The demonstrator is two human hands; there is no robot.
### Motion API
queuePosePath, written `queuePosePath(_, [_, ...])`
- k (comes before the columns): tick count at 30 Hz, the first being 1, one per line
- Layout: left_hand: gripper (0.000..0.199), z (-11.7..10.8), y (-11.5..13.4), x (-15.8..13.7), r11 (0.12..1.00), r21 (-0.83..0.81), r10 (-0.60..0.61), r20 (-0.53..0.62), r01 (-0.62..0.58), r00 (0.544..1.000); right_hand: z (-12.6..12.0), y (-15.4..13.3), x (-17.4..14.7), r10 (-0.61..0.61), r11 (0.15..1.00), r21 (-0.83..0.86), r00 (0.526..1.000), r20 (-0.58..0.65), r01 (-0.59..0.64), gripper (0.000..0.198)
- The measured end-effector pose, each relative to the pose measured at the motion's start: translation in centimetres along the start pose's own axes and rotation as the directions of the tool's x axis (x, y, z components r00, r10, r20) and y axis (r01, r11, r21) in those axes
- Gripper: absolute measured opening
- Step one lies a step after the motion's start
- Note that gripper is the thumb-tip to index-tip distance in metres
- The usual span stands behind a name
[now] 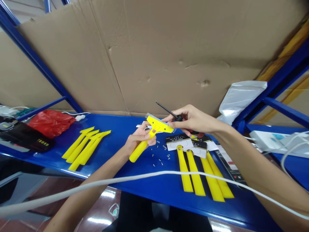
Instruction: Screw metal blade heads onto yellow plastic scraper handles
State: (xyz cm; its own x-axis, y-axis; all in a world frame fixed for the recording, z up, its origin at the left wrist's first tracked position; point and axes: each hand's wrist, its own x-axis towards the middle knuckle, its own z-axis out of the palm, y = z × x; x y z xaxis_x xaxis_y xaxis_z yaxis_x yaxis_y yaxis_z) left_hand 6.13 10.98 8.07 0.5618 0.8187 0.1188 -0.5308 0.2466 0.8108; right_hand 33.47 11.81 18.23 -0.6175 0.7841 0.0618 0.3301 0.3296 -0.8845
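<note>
My left hand (138,138) is closed around the neck of a yellow scraper (138,152), whose wide head points up and to the right. A clear strip shows along the head's far edge. My right hand (193,118) grips a black screwdriver (166,108), its shaft pointing up and left, away from the scraper. Fingers of that same hand touch the right end of the scraper head. Several small screws (161,162) and a few tiny rings (164,147) lie on the blue table (135,183) below my hands.
Several yellow scrapers (83,151) lie at left, near a red plastic bag (51,122) and a black case (26,135). Several yellow handles (198,174) with printed cards (180,143) lie at right. A white cable (154,174) crosses in front; a cardboard wall (154,58) stands behind.
</note>
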Motion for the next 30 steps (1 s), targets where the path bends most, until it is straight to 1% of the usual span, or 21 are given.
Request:
queuePosePath(5, [0.056, -0.1, 0.0, 0.0, 1.000, 0.024, 0.003, -0.006, -0.003, 1.000, -0.5, 0.7, 0.0, 0.045, 0.999, -0.020, 0.998, 0.036, -0.045, 0.048])
queuePosePath(10, [0.056, -0.2, -0.2, 0.4, 0.998, 0.056, 0.031, -0.066, -0.028, 0.997, -0.4, 0.5, 0.0, 0.099, 0.993, -0.065, 0.994, 0.049, -0.096, 0.056])
queuePosePath(13, [0.054, -0.3, -0.3, 0.7, 0.997, 0.061, 0.057, -0.096, -0.051, 0.994, -0.1, 0.4, 0.2, 0.096, 0.991, -0.101, 0.994, 0.056, -0.090, 0.057])
queuePosePath(16, [0.052, -0.4, -0.2, 0.9, 0.996, 0.053, 0.075, -0.153, -0.067, 0.985, -0.1, 0.9, 0.4, 0.111, 0.970, -0.219, 0.994, -0.007, -0.110, 0.058])
queuePosePath(19, [0.051, -0.6, 0.0, 1.2, 0.995, 0.041, 0.094, -0.221, -0.087, 0.971, -0.7, 1.7, 0.2, 0.125, 0.920, -0.364, 0.990, -0.069, -0.142, 0.056])
queuePosePath(21, [0.051, -0.8, 0.2, 1.3, 0.995, 0.038, 0.097, -0.266, -0.090, 0.959, -1.4, 1.9, 0.0, 0.092, 0.896, -0.429, 0.993, -0.068, -0.112, 0.052])
queuePosePath(24, [0.053, -1.2, 0.4, 1.5, 0.995, 0.038, 0.102, -0.312, -0.095, 0.944, -2.2, 1.6, -0.6, -0.019, 0.892, -0.453, 0.999, -0.034, 0.002, 0.049])
queuePosePath(26, [0.055, -1.5, 0.4, 1.5, 0.994, 0.036, 0.111, -0.321, -0.105, 0.941, -2.6, 1.0, -1.0, -0.061, 0.911, -0.409, 0.998, -0.011, 0.051, 0.053])
queuePosePath(28, [0.054, -1.7, 0.5, 1.5, 0.992, 0.032, 0.126, -0.328, -0.122, 0.936, -2.7, 0.2, -1.5, -0.058, 0.937, -0.346, 0.998, -0.013, 0.050, 0.059])
queuePosePath(30, [0.052, -1.8, 0.6, 1.6, 0.990, 0.027, 0.136, -0.345, -0.135, 0.929, -2.7, -0.4, -2.0, -0.045, 0.952, -0.303, 0.999, -0.019, 0.037, 0.056])
